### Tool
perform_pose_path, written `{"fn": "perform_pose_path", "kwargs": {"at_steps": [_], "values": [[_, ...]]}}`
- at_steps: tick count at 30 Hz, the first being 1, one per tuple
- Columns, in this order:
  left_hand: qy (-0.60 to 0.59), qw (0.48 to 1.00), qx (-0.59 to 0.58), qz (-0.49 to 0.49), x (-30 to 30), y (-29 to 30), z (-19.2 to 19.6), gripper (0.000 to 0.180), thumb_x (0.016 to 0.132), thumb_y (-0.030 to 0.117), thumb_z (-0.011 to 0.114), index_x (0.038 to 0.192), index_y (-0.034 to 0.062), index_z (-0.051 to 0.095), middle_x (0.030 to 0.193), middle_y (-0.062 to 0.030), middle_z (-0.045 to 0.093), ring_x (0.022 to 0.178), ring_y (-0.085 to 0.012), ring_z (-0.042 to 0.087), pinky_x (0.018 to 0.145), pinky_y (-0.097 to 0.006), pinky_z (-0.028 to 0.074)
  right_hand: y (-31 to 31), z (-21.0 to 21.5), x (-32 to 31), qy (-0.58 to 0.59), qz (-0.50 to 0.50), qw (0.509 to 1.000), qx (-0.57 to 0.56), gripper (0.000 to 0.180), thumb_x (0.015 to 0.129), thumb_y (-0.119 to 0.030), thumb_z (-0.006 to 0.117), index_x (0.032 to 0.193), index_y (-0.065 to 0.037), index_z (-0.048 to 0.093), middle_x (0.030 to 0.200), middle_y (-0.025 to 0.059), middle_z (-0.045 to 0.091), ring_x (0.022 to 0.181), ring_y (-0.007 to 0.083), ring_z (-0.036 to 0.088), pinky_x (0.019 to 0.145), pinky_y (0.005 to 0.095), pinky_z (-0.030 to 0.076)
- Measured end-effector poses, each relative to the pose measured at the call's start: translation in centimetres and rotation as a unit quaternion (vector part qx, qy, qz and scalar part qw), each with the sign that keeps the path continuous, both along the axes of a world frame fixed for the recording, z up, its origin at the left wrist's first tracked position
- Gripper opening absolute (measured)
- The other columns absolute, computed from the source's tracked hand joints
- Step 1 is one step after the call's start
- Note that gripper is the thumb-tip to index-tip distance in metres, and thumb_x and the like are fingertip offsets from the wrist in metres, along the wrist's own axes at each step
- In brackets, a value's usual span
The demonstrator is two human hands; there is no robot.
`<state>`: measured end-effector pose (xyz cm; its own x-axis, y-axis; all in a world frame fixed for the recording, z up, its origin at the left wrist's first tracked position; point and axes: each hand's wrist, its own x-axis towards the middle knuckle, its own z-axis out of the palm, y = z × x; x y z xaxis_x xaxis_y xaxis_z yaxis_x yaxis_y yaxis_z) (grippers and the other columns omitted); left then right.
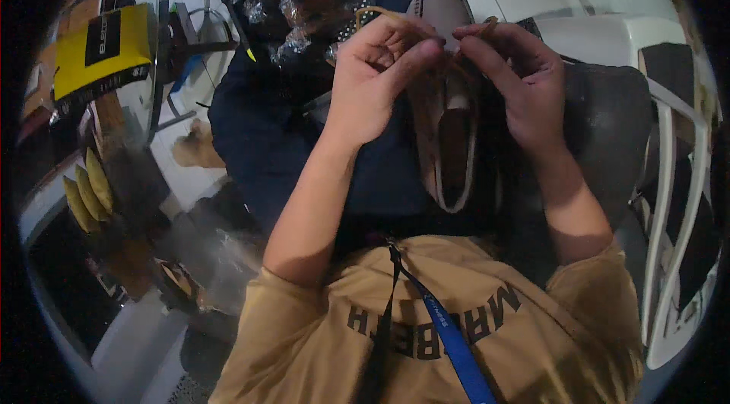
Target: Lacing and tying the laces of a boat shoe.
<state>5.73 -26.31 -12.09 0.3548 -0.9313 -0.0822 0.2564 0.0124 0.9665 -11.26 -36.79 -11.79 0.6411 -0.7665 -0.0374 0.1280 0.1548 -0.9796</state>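
In the head view, the shoe (455,119) lies over the lap (296,153), toe pointing away, with the lace (370,11) fitted; no finished knot shows, so fastening appears partway and left to complete. Left hand (384,62) and right hand (525,69) each pinch the lace between thumb and forefinger, partly hiding it. Beyond the left hand is a tray (233,10) of wrapped items (308,8), at right a chair (608,115); neither appears to obstruct.
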Motion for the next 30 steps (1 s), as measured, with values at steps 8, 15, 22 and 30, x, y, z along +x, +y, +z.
{"fn": "perform_pose_path", "kwargs": {"at_steps": [8, 15, 22, 30], "values": [[0.066, 0.996, -0.052, -0.02, 0.3, -0.7, -1.3, 0.018, 0.101, 0.015, 0.072, 0.114, 0.0027, 0.068, 0.105, -0.0014, 0.071, 0.101, -0.0101, 0.065, 0.092, -0.027, 0.051, 1.3, 0.8, 0.4, 0.029, -0.045, 0.999, 0.0, 0.018, 0.098, -0.008, 0.076, 0.114, 0.001, 0.076, 0.108, 0.0059, 0.077, 0.101, 0.0119, 0.071, 0.093, 0.0264, 0.054], [0.092, 0.991, -0.081, -0.044, 1.7, 0.3, -2.4, 0.017, 0.099, 0.016, 0.075, 0.109, 0.0026, 0.071, 0.106, -0.0006, 0.071, 0.1, -0.0094, 0.066, 0.093, -0.027, 0.051, 2.0, 1.8, 1.1, 0.081, -0.031, 0.995, -0.051, 0.018, 0.098, -0.006, 0.075, 0.114, 0.002, 0.075, 0.11, 0.0064, 0.077, 0.101, 0.011, 0.07, 0.093, 0.0252, 0.053], [0.12, 0.985, -0.102, -0.074, 2.6, 1.6, -2.3, 0.016, 0.099, 0.015, 0.073, 0.109, 0.0017, 0.071, 0.098, -0.0023, 0.072, 0.094, -0.0096, 0.068, 0.09, -0.026, 0.052, 1.6, 2.0, 1.3, 0.111, -0.019, 0.994, -0.008, 0.018, 0.101, -0.011, 0.072, 0.114, 0.001, 0.075, 0.109, 0.007, 0.077, 0.1, 0.0124, 0.071, 0.093, 0.0282, 0.053], [0.087, 0.988, -0.11, -0.064, 3.4, 1.8, -3.0, 0.018, 0.099, 0.013, 0.074, 0.11, 0.0, 0.069, 0.1, -0.0036, 0.072, 0.098, -0.0104, 0.068, 0.092, -0.027, 0.052, 3.2, 2.6, 2.7, 0.113, -0.058, 0.99, -0.055, 0.017, 0.101, -0.01, 0.072, 0.115, 0.001, 0.074, 0.108, 0.0066, 0.077, 0.1, 0.0118, 0.07, 0.093, 0.0275, 0.053]]}}
